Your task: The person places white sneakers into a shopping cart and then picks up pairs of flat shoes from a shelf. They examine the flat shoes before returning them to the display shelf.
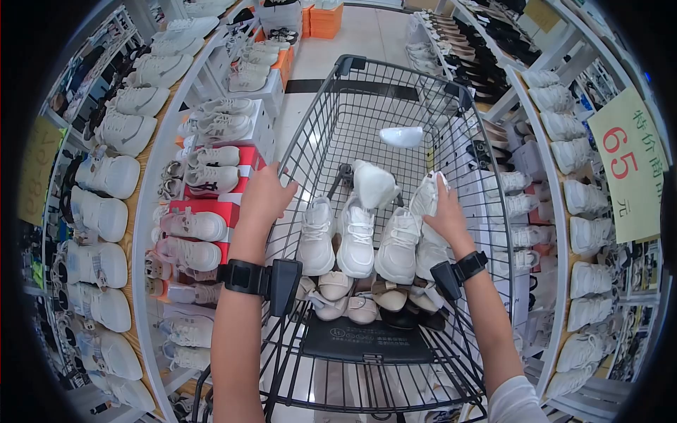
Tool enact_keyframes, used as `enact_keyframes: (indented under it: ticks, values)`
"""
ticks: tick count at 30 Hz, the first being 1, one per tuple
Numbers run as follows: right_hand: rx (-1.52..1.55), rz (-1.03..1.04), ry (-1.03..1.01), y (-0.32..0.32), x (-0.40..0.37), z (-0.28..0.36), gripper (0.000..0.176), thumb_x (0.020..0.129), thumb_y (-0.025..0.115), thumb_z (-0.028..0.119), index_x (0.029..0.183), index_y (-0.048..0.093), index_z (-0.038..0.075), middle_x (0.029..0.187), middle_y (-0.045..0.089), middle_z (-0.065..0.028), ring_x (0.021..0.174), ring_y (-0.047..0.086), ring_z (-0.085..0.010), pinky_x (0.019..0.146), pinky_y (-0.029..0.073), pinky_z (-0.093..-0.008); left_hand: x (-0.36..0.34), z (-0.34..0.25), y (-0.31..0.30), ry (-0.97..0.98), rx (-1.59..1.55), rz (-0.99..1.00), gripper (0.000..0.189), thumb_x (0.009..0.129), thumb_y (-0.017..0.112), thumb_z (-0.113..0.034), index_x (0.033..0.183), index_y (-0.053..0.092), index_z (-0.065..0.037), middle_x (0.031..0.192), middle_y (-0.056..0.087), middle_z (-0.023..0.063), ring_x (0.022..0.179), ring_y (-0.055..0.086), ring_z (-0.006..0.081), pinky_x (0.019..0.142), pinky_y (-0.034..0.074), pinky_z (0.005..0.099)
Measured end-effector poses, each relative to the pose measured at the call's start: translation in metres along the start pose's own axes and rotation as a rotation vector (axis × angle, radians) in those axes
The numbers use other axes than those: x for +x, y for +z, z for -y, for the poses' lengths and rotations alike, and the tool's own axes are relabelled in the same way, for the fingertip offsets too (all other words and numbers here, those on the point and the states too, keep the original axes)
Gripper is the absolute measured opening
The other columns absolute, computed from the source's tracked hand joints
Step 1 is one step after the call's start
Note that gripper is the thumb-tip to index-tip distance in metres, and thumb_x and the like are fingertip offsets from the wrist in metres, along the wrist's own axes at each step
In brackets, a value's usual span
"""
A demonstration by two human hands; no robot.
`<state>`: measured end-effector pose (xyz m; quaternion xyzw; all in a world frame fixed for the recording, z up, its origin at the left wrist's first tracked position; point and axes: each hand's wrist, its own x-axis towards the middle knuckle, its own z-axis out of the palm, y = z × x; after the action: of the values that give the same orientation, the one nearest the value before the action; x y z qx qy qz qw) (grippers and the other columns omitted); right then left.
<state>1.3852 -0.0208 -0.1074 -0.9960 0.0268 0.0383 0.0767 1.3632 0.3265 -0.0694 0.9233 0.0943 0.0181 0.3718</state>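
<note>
White sneakers point(356, 240) stand side by side in a black wire shopping cart point(321, 113), above several beige and dark shoes point(363, 309). My right hand point(449, 215) has its fingers around the rightmost white sneaker point(429, 197). At the cart's left rim is my left hand point(266, 196), its fingers apart and holding nothing. A crumpled white bundle point(374, 185) lies behind the middle sneakers, and a smaller white piece point(402, 137) is farther back in the cart.
Shelves of white shoes point(106, 211) line the left, with shoe boxes point(247, 158) beside the cart. Another rack of white shoes point(589, 218) stands at the right under a yellow price sign point(624, 166). Orange boxes point(324, 20) are at the back.
</note>
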Motion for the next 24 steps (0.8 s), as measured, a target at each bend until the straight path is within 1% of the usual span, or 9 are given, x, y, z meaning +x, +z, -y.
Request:
enact_keyframes:
  ticks: [3,5,9,12,16,19,21,23,24]
  values:
    - [-0.085,0.046,0.021,0.005,-0.001,-0.012,0.086,0.069,0.072,0.022,0.14,0.025,0.014,0.135,0.03,-0.0283,0.102,0.054,-0.045,0.085,0.048,-0.0469,0.0,-0.005,-0.002,-0.015,-0.002,0.004,0.044,0.071,0.068,-0.021,0.103,0.059,0.007,0.071,0.064,0.022,0.07,0.065,0.0337,0.066,0.05,0.0406]
    - [-0.086,0.031,-0.018,0.016,0.015,-0.028,0.084,0.069,0.072,0.022,0.139,0.027,0.013,0.133,0.034,-0.0281,0.099,0.056,-0.044,0.084,0.048,-0.0457,0.001,-0.003,-0.002,0.013,0.027,0.029,0.041,0.075,0.063,-0.019,0.106,0.057,0.007,0.067,0.063,0.0194,0.047,0.062,0.0246,0.056,0.052,0.0366]
    - [-0.087,0.077,-0.093,0.024,0.051,-0.042,0.069,0.074,0.067,0.025,0.134,0.038,0.009,0.124,0.046,-0.0265,0.099,0.057,-0.0412,0.084,0.049,-0.0441,0.005,0.005,0.003,0.02,0.014,0.046,0.041,0.075,0.062,-0.018,0.106,0.057,0.007,0.068,0.063,0.0201,0.048,0.062,0.0249,0.057,0.052,0.0368]
    - [-0.147,0.048,-0.073,0.035,0.054,-0.04,0.06,0.077,0.064,0.028,0.129,0.043,0.009,0.121,0.05,-0.0251,0.099,0.058,-0.0412,0.084,0.049,-0.0443,0.006,0.009,0.005,0.038,-0.007,0.035,0.04,0.074,0.062,-0.018,0.105,0.057,0.007,0.068,0.063,0.0208,0.049,0.063,0.0255,0.057,0.052,0.0369]
    - [-0.196,0.029,-0.051,0.036,0.053,-0.034,0.056,0.079,0.061,0.031,0.128,0.044,0.01,0.121,0.05,-0.0245,0.097,0.059,-0.0403,0.084,0.048,-0.0461,0.006,0.008,0.005,0.078,0.024,-0.004,0.039,0.073,0.063,-0.018,0.103,0.058,0.007,0.069,0.063,0.0214,0.05,0.063,0.0263,0.057,0.052,0.0369]
    - [-0.217,0.132,0.016,0.028,0.053,-0.022,0.057,0.079,0.062,0.031,0.129,0.044,0.012,0.127,0.045,-0.0243,0.107,0.055,-0.038,0.088,0.045,-0.0472,0.002,-0.001,-0.001,0.047,0.018,0.014,0.039,0.073,0.063,-0.017,0.103,0.058,0.007,0.07,0.063,0.0218,0.051,0.063,0.0264,0.058,0.052,0.0369]
    - [-0.336,-0.334,-0.311,0.035,0.047,0.001,0.061,0.073,0.069,0.026,0.128,0.045,0.012,0.126,0.045,-0.021,0.113,0.048,-0.0368,0.088,0.043,-0.0449,0.002,0.0,-0.001,0.025,0.025,0.015,0.039,0.073,0.063,-0.017,0.103,0.058,0.007,0.07,0.063,0.022,0.051,0.063,0.0263,0.058,0.052,0.0368]
    - [-0.17,-0.295,-0.569,0.025,0.043,0.045,0.062,0.071,0.07,0.018,0.128,0.045,0.015,0.134,0.039,-0.0183,0.119,0.042,-0.035,0.092,0.041,-0.0439,0.003,0.004,0.003,0.029,-0.01,-0.014,0.033,0.071,0.068,-0.021,0.094,0.062,0.003,0.069,0.062,0.0177,0.064,0.062,0.0296,0.064,0.049,0.0371]
    - [-0.145,-0.315,-0.682,0.023,0.041,0.064,0.064,0.07,0.07,0.014,0.129,0.044,0.017,0.134,0.039,-0.0162,0.118,0.043,-0.0341,0.091,0.041,-0.0437,0.004,0.006,0.005,0.032,-0.008,-0.008,0.033,0.071,0.068,-0.021,0.094,0.062,0.003,0.069,0.062,0.0177,0.064,0.062,0.0296,0.064,0.049,0.0371]
